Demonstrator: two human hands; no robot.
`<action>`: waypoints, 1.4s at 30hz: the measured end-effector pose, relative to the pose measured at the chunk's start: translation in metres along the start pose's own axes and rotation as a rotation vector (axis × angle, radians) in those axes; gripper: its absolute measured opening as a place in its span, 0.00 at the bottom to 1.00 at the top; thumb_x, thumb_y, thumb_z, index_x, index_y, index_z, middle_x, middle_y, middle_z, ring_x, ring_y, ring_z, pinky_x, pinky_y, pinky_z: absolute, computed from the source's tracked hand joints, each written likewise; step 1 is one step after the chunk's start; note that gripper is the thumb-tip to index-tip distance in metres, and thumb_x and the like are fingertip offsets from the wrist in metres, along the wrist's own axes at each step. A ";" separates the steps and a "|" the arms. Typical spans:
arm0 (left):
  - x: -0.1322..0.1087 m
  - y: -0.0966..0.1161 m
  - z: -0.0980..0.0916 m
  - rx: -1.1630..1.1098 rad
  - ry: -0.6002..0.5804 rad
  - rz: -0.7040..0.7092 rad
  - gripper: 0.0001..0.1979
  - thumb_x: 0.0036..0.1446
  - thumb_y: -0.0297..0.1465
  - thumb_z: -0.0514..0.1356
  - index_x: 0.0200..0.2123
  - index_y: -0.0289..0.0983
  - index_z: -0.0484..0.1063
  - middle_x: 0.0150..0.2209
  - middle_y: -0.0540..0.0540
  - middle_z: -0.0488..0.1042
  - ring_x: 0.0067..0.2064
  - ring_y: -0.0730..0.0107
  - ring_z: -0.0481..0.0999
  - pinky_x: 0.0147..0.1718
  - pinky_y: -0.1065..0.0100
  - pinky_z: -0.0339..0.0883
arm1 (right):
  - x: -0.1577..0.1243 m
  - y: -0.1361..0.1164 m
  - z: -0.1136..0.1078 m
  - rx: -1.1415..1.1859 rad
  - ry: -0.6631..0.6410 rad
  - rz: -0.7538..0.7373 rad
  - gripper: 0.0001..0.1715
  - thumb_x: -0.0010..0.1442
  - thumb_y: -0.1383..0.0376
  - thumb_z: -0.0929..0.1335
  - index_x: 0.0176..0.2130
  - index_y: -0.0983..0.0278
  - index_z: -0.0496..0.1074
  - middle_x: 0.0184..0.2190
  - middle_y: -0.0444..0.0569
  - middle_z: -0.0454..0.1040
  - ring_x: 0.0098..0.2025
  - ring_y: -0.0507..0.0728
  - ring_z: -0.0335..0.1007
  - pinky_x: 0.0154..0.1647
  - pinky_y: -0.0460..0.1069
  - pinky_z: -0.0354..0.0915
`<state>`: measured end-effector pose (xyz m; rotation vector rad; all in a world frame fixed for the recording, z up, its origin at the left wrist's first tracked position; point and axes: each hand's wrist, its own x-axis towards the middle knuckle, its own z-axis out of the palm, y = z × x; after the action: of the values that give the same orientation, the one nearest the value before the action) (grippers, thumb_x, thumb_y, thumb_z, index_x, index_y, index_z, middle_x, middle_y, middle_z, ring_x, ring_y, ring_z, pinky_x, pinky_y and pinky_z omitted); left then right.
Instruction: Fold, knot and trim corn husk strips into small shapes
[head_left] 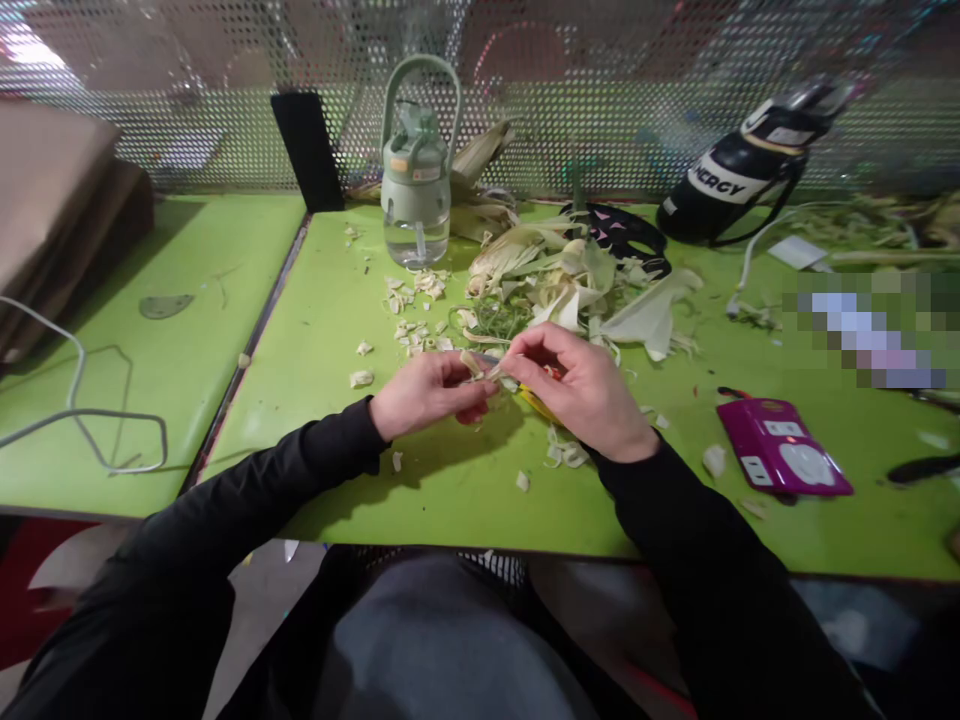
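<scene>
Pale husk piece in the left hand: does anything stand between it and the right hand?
Nothing visible does. The right hand is pinched at the pale husk piece, which the left hand holds. The husk pile lies on the table beyond both hands, not between them. Fingers hide the exact contact.

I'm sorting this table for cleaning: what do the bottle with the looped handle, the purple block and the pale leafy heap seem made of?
The bottle: probably clear plastic, possibly glass, since liquid shows through; its opaque lid looks like matte plastic. The purple block: likely hard plastic, its glossy shell catching reflections. The pale leafy heap: apparently dry corn husk, matte, papery, with fine ribs.
</scene>
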<state>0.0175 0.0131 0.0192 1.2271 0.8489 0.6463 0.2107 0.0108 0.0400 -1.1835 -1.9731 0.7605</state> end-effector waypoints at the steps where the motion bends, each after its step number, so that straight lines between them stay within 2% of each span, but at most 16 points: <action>1: 0.000 -0.002 0.002 -0.016 -0.013 -0.006 0.07 0.56 0.27 0.67 0.34 0.31 0.71 0.23 0.51 0.75 0.23 0.80 0.75 0.28 0.75 0.72 | 0.001 0.001 0.002 -0.011 -0.001 -0.025 0.10 0.63 0.56 0.70 0.38 0.61 0.74 0.33 0.45 0.75 0.31 0.52 0.69 0.31 0.48 0.64; 4: 0.000 -0.005 0.006 -0.105 -0.061 -0.035 0.04 0.57 0.24 0.64 0.35 0.30 0.72 0.28 0.47 0.79 0.29 0.77 0.79 0.34 0.72 0.75 | 0.003 0.002 0.006 -0.034 0.008 -0.118 0.07 0.61 0.59 0.71 0.38 0.60 0.76 0.37 0.47 0.75 0.37 0.55 0.71 0.37 0.50 0.66; 6: -0.002 -0.004 0.007 -0.180 -0.078 -0.061 0.04 0.60 0.26 0.63 0.37 0.30 0.73 0.32 0.44 0.80 0.33 0.74 0.81 0.39 0.69 0.76 | 0.003 0.002 0.007 -0.007 0.009 -0.119 0.06 0.61 0.61 0.71 0.34 0.61 0.76 0.36 0.47 0.75 0.37 0.55 0.70 0.39 0.51 0.66; 8: -0.004 -0.003 0.006 -0.231 -0.084 -0.079 0.08 0.62 0.32 0.62 0.38 0.31 0.74 0.34 0.43 0.81 0.35 0.72 0.82 0.41 0.67 0.77 | 0.003 0.001 0.006 0.049 -0.005 -0.053 0.07 0.61 0.61 0.70 0.33 0.62 0.74 0.34 0.46 0.74 0.34 0.54 0.68 0.37 0.50 0.65; 11: -0.006 -0.004 0.007 -0.261 -0.085 -0.096 0.12 0.60 0.37 0.65 0.38 0.32 0.75 0.33 0.44 0.81 0.35 0.72 0.82 0.41 0.66 0.77 | 0.001 0.000 0.006 0.186 -0.063 0.080 0.08 0.61 0.60 0.70 0.34 0.63 0.73 0.31 0.45 0.72 0.30 0.52 0.65 0.34 0.50 0.63; 14: -0.006 -0.010 0.013 -0.267 -0.129 -0.149 0.12 0.57 0.36 0.68 0.35 0.31 0.76 0.32 0.45 0.81 0.33 0.74 0.81 0.40 0.68 0.77 | 0.000 0.000 0.010 0.343 -0.105 0.163 0.12 0.59 0.57 0.72 0.34 0.63 0.72 0.28 0.43 0.70 0.28 0.51 0.63 0.31 0.49 0.62; 17: -0.003 -0.016 0.021 -0.307 -0.160 -0.194 0.11 0.58 0.34 0.67 0.33 0.30 0.76 0.31 0.44 0.81 0.31 0.75 0.80 0.39 0.70 0.77 | -0.001 0.001 0.015 0.380 -0.114 0.175 0.15 0.57 0.54 0.73 0.33 0.63 0.72 0.28 0.43 0.70 0.27 0.50 0.62 0.30 0.48 0.61; 20: 0.000 -0.014 0.023 -0.394 -0.072 -0.199 0.07 0.63 0.30 0.63 0.36 0.31 0.76 0.30 0.45 0.81 0.30 0.76 0.81 0.37 0.72 0.76 | 0.000 0.003 0.013 0.327 -0.022 0.152 0.17 0.60 0.51 0.71 0.35 0.62 0.72 0.32 0.45 0.73 0.31 0.51 0.66 0.33 0.48 0.65; 23: 0.002 -0.005 0.020 -0.484 0.092 -0.167 0.09 0.68 0.29 0.55 0.42 0.33 0.75 0.31 0.45 0.82 0.30 0.76 0.81 0.35 0.73 0.76 | 0.002 0.006 0.007 0.175 0.201 0.083 0.17 0.64 0.49 0.67 0.39 0.60 0.71 0.36 0.47 0.74 0.34 0.53 0.68 0.36 0.49 0.66; 25: 0.002 0.001 0.017 -0.516 0.175 -0.130 0.09 0.69 0.29 0.53 0.44 0.34 0.73 0.32 0.45 0.82 0.31 0.75 0.81 0.35 0.72 0.76 | 0.002 0.007 0.006 0.026 0.291 0.009 0.18 0.63 0.48 0.68 0.37 0.60 0.70 0.35 0.47 0.73 0.34 0.54 0.68 0.36 0.50 0.65; 27: 0.002 0.005 0.014 -0.527 0.218 -0.114 0.08 0.68 0.30 0.54 0.42 0.34 0.72 0.32 0.44 0.82 0.33 0.73 0.82 0.37 0.70 0.76 | 0.002 0.007 0.007 -0.125 0.278 -0.073 0.20 0.62 0.47 0.68 0.33 0.60 0.69 0.33 0.47 0.73 0.34 0.55 0.68 0.37 0.52 0.65; 29: 0.002 0.007 0.012 -0.528 0.232 -0.131 0.08 0.68 0.30 0.55 0.39 0.33 0.72 0.33 0.43 0.82 0.34 0.72 0.82 0.38 0.69 0.76 | 0.001 0.007 0.009 -0.223 0.190 -0.128 0.19 0.63 0.48 0.67 0.32 0.60 0.71 0.32 0.48 0.74 0.36 0.57 0.70 0.39 0.53 0.65; 33: 0.003 0.007 0.008 -0.542 0.200 -0.165 0.08 0.66 0.25 0.54 0.40 0.31 0.73 0.34 0.42 0.81 0.35 0.70 0.82 0.41 0.66 0.76 | 0.002 0.009 0.011 -0.225 0.075 -0.115 0.11 0.65 0.56 0.68 0.35 0.60 0.73 0.33 0.48 0.77 0.35 0.58 0.72 0.37 0.52 0.65; 37: 0.004 0.006 0.005 -0.565 0.157 -0.143 0.10 0.63 0.20 0.55 0.45 0.34 0.71 0.33 0.46 0.81 0.34 0.72 0.82 0.43 0.65 0.76 | 0.002 0.009 0.008 -0.188 0.050 -0.076 0.06 0.64 0.60 0.69 0.36 0.60 0.72 0.33 0.47 0.77 0.35 0.57 0.72 0.37 0.52 0.67; 42: 0.003 0.002 0.003 -0.533 0.100 -0.088 0.07 0.60 0.20 0.61 0.39 0.34 0.68 0.35 0.46 0.81 0.36 0.73 0.82 0.47 0.64 0.74 | 0.000 0.006 0.008 -0.164 0.144 -0.036 0.06 0.62 0.60 0.70 0.38 0.60 0.72 0.35 0.47 0.78 0.35 0.56 0.73 0.37 0.52 0.69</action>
<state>0.0217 0.0144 0.0213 0.6781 0.7442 0.8042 0.2069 0.0122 0.0308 -1.2571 -1.9601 0.4886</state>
